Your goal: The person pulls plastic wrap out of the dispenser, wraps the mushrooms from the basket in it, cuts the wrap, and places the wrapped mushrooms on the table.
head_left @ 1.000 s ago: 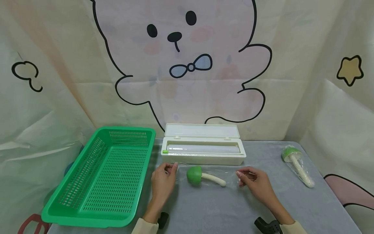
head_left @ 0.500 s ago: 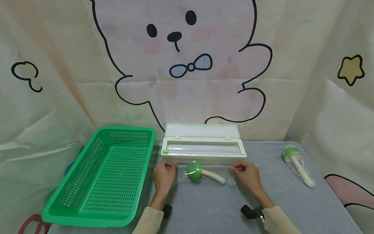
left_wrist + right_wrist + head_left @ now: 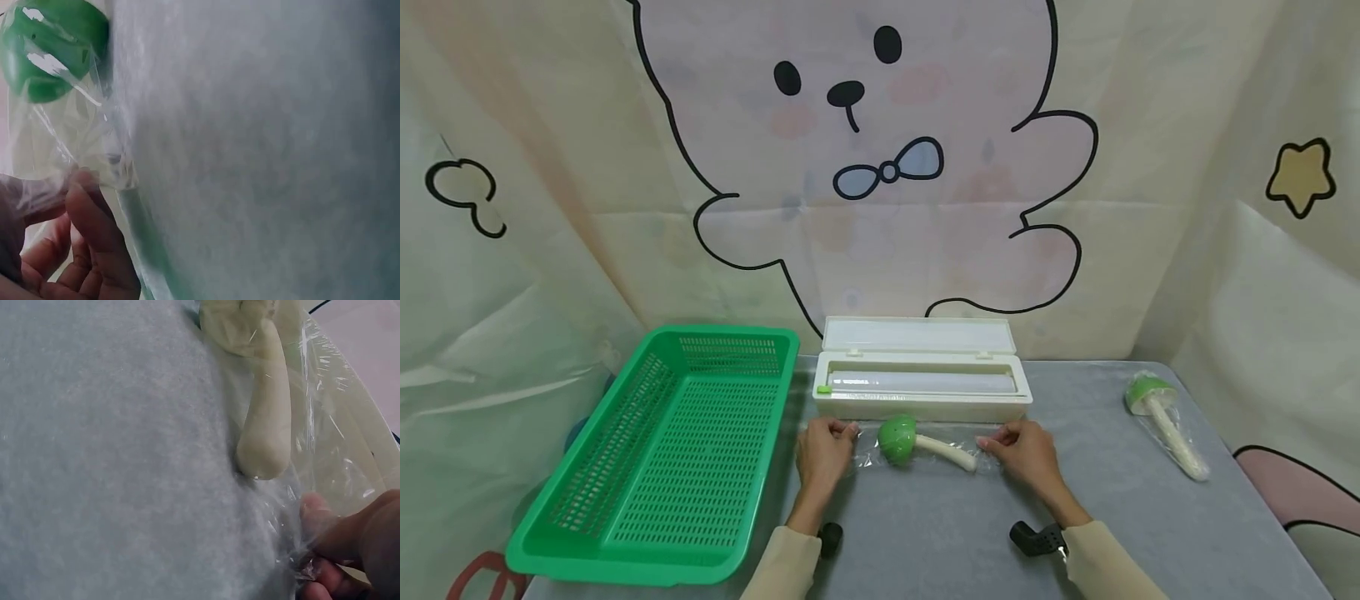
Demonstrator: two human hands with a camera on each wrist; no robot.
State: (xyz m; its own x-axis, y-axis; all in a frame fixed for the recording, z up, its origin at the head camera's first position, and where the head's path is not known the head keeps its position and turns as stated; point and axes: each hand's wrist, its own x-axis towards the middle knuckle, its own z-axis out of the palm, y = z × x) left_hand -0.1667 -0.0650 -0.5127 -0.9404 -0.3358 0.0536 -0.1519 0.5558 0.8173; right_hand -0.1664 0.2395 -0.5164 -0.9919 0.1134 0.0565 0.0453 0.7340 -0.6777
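A toy mushroom (image 3: 897,440) with a green cap and a pale stem lies on the grey table in front of the white box. Clear plastic film (image 3: 56,134) covers it and extends past both ends. At the cap end, my left hand (image 3: 824,457) pinches the film between thumb and fingers. Beyond the stem's tip, the right hand (image 3: 1024,454) pinches the opposite end, where the film is bunched in the right wrist view. The pale stem (image 3: 267,419) shows through the film there.
Behind the mushroom stands a white cling film dispenser (image 3: 917,409) with its lid raised and a film roll inside. A green perforated basket (image 3: 765,467) is on the left. Another film-wrapped mushroom (image 3: 1167,425) lies near the right edge of the table.
My right hand has moved left, closer to the stem, and the left hand slightly right. The film between them has drawn in around the mushroom, which has shifted a little.
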